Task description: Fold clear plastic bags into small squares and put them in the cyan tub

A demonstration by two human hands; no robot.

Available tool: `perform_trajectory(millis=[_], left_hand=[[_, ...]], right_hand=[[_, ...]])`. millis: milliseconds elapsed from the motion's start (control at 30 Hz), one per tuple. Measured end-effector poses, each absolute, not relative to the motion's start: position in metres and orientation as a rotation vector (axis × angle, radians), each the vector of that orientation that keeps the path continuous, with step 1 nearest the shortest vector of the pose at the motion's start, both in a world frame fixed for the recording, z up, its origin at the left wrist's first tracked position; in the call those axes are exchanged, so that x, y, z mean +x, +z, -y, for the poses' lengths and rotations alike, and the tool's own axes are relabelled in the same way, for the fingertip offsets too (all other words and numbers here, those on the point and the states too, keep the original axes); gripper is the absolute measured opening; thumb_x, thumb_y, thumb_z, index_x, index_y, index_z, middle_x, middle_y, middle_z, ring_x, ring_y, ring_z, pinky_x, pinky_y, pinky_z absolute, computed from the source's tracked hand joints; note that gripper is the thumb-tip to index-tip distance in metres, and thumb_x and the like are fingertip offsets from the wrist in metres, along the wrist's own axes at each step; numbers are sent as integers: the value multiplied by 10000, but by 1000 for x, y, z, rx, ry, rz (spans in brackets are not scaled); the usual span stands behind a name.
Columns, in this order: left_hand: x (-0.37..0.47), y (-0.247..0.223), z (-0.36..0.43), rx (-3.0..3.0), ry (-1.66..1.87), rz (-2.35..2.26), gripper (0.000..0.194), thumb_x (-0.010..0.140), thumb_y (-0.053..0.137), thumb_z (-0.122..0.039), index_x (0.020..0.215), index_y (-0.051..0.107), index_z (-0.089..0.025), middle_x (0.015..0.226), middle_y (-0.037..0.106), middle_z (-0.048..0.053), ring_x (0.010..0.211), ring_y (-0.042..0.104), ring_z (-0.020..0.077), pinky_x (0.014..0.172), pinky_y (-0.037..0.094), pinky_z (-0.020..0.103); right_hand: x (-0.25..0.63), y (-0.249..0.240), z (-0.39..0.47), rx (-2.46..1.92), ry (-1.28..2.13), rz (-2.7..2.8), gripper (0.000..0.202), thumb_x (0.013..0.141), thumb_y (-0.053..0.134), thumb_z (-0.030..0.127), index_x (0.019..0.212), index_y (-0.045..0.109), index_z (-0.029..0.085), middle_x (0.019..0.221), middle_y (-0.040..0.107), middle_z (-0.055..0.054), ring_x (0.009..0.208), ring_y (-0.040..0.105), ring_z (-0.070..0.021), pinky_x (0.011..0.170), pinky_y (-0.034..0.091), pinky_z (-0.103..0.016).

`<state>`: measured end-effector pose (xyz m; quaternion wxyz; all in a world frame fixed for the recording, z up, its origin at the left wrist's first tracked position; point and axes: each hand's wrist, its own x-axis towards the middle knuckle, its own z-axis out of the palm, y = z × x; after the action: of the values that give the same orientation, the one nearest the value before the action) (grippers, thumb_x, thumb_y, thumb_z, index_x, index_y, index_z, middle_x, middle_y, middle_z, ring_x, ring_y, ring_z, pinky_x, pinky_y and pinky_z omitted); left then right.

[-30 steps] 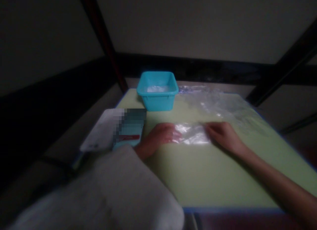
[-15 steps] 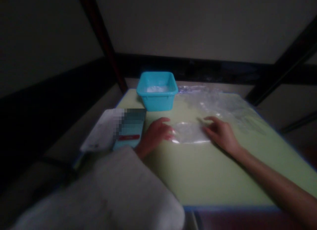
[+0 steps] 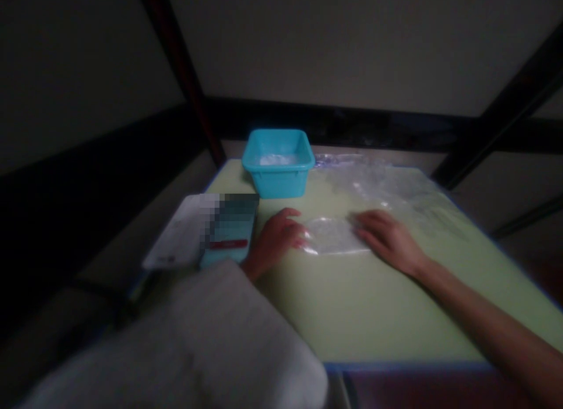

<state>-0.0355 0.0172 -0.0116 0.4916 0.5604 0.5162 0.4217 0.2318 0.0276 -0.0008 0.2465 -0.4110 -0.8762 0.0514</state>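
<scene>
Two hands on one small plastic bag (image 3: 334, 236), flat on the green table (image 3: 373, 315) near the blue tub (image 3: 278, 168). Our left hand (image 3: 275, 240) pins its left edge, right hand (image 3: 389, 239) lies spread on its right. We're probably smoothing it; next needs even pressure.

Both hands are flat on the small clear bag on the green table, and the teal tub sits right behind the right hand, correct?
Not quite. In the head view the teal tub sits behind the left hand, not the right hand. Both hands do rest on the small clear bag on the green table.
</scene>
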Motion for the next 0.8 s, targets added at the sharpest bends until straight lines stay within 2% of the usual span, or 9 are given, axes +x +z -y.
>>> perform_trajectory(millis=[100, 200, 400, 533, 600, 700, 800], left_hand=[[-35, -11, -17, 1344, 1025, -1272, 298, 714, 550, -243, 998, 489, -178, 694, 661, -5, 595, 667, 159, 556, 523, 255], [-34, -11, -17, 1335, 1021, -1280, 285, 719, 535, -244, 993, 490, -183, 690, 662, -10, 597, 668, 159, 550, 520, 249], [-36, -10, -16, 1518, 1014, -1374, 299, 762, 493, -233, 1056, 495, -179, 719, 674, -5, 588, 654, 141, 543, 491, 226], [-36, -2, -9, 1815, 1006, -1578, 306, 809, 457, -205, 1109, 504, -167, 776, 673, 16, 585, 633, 134, 591, 496, 252], [-32, 3, -4, 2024, 1012, -1683, 282, 811, 458, -183, 1081, 533, -147, 868, 670, 57, 707, 651, 167, 687, 516, 301], [-18, 7, 7, 2337, 973, -1621, 259, 809, 462, -158, 1045, 564, -124, 1067, 636, 115, 1006, 606, 225, 890, 484, 368], [5, 7, 18, 2538, 852, -1407, 368, 855, 458, -224, 1195, 509, -93, 1291, 543, 139, 1212, 495, 236, 1038, 393, 369]], right_hand=[[233, 0, -23, -1006, 60, 2553, 405, 945, 399, 344, 1265, 546, 145, 1315, 544, -139, 1198, 512, -262, 1019, 393, -477], [232, 0, -18, -987, 2, 2682, 497, 948, 389, 393, 1384, 410, 155, 1422, 433, -127, 1297, 414, -271, 1069, 310, -540], [233, -7, -17, -1015, -44, 2802, 641, 951, 322, 486, 1451, 257, 90, 1476, 302, -178, 1363, 293, -272, 1104, 236, -533], [236, -12, -17, -1070, -54, 2801, 700, 943, 300, 530, 1484, 131, 119, 1499, 234, -177, 1385, 223, -271, 1106, 235, -515], [236, -13, -16, -1085, -66, 2796, 711, 942, 280, 544, 1490, 85, 135, 1501, 225, -176, 1389, 208, -268, 1101, 243, -515], [234, -14, -14, -1096, -90, 2786, 721, 942, 253, 557, 1491, 55, 136, 1495, 231, -190, 1386, 212, -269, 1094, 250, -523], [232, -16, -13, -1101, -111, 2774, 718, 943, 242, 558, 1492, 36, 142, 1493, 244, -190, 1385, 219, -265, 1092, 250, -527]])
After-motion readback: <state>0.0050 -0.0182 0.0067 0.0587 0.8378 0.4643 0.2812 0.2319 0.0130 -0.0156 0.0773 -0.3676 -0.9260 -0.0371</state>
